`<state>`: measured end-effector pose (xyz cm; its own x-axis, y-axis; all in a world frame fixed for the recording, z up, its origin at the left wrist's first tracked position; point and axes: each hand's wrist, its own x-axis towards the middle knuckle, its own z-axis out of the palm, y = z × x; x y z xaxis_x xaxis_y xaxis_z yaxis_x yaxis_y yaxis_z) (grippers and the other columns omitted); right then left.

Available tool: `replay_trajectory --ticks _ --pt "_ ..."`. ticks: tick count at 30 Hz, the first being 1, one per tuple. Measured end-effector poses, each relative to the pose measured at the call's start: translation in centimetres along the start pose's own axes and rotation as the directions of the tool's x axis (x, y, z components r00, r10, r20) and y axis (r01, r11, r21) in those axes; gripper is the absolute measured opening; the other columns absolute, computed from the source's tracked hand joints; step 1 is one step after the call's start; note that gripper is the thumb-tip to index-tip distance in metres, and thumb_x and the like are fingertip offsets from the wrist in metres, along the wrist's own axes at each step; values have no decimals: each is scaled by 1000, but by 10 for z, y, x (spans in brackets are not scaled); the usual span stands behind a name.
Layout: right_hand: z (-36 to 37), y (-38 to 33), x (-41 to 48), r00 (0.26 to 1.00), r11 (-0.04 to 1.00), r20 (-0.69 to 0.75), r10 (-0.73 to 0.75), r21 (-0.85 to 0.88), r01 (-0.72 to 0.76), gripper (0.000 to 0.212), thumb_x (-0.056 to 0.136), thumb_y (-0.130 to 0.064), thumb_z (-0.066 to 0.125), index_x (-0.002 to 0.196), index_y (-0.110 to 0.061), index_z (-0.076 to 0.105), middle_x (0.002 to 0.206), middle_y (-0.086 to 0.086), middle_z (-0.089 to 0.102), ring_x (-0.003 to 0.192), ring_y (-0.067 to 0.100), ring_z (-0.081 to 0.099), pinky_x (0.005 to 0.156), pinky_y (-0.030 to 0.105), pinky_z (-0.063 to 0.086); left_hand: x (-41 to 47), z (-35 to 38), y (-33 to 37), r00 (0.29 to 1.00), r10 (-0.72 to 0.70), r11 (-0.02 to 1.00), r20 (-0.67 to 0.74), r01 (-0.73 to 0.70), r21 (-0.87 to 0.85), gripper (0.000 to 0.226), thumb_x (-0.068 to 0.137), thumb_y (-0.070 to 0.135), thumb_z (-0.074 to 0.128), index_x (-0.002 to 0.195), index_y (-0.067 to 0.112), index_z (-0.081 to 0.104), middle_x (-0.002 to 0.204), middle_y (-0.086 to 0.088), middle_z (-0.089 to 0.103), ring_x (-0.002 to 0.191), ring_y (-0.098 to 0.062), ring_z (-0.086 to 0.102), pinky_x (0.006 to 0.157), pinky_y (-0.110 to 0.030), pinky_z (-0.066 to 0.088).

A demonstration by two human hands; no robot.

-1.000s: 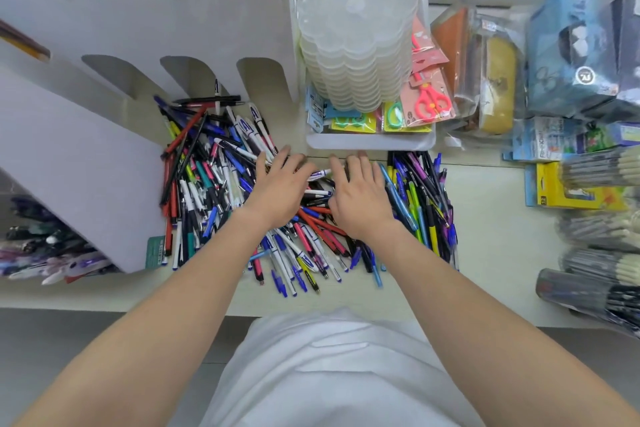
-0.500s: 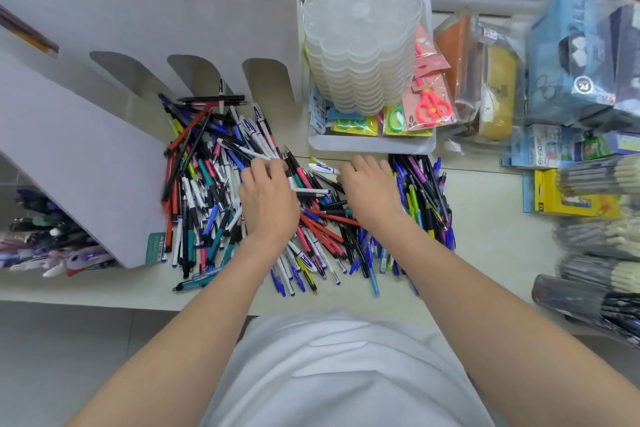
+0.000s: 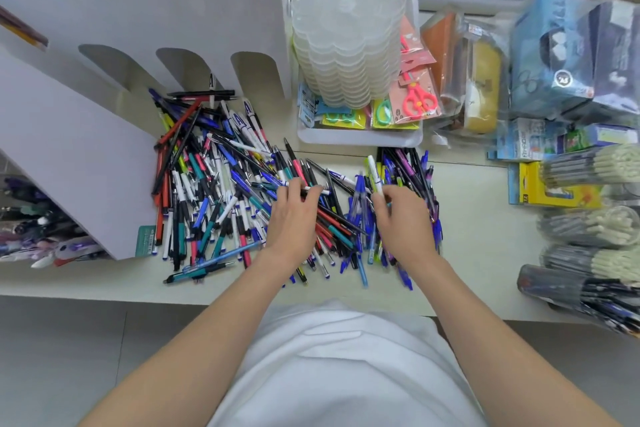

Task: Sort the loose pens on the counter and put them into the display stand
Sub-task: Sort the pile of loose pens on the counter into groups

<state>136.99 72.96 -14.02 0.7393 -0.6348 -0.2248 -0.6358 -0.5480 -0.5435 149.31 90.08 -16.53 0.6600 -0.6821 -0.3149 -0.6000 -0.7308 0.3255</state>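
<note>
On my far left the white display stand (image 3: 138, 28) leans over the counter (image 3: 478, 236), its arched slots open toward the loose pens (image 3: 207, 191), which lie in a thick mixed heap just beside its foot and spread across to the middle. My left hand (image 3: 294, 215) rests on the heap with its fingers bent down onto a few barrels. Motion blur is heavy there, so I cannot tell whether it grips any of them. My right hand (image 3: 403, 215) is just beside it and pinches a white pen (image 3: 374, 172) with a yellow band, tip pointing away from me. Behind the hands sits a white tray (image 3: 360, 141) carrying a stack of clear trays (image 3: 349, 31) and carded scissors (image 3: 417, 99). Wrapped bundles (image 3: 588, 166) lie at the far right.
</note>
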Motion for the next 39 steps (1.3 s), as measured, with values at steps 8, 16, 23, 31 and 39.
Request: replay_trajectory --ticks 8,16,23,31,39 --pt "2 15 -18 983 994 -164 -82 -90 68 32 102 -27 54 121 -11 74 108 5 72 102 25 64 88 42 55 -7 3 26 982 -90 993 -167 102 66 72 78 -12 70 140 16 45 125 -17 43 101 -31 45 83 -41 53" --pt "-20 65 -14 848 856 120 515 -35 -515 71 99 -41 50 159 -10 29 148 20 33 133 43 32 109 54 37 -7 8 53 761 -633 687 142 637 -350 111 102 56 55 162 -9 -12 159 -30 15 138 -51 30 113 -52 37" --pt "4 49 -12 889 903 161 429 -106 -416 52 102 -27 40 148 -3 32 142 20 33 125 40 34 102 52 38 10 18 54 767 -618 680 169 631 -374 96 100 39 67 164 7 3 157 -25 18 135 -45 33 117 -48 31" --pt "6 54 -30 962 971 133 239 -47 -234 64 98 -22 50 155 -2 29 138 19 37 119 38 38 105 48 37 8 25 50 837 -533 752 126 537 -384 85 101 26 67 165 16 12 150 -18 23 134 -39 36 116 -49 39" --pt "-12 75 -8 948 951 151 280 93 -296 47 98 -21 46 142 -5 48 130 17 47 123 36 45 107 47 42 11 16 57 837 -546 727 45 500 -471 67 104 20 63 158 6 27 150 -18 27 131 -36 44 111 -43 44"
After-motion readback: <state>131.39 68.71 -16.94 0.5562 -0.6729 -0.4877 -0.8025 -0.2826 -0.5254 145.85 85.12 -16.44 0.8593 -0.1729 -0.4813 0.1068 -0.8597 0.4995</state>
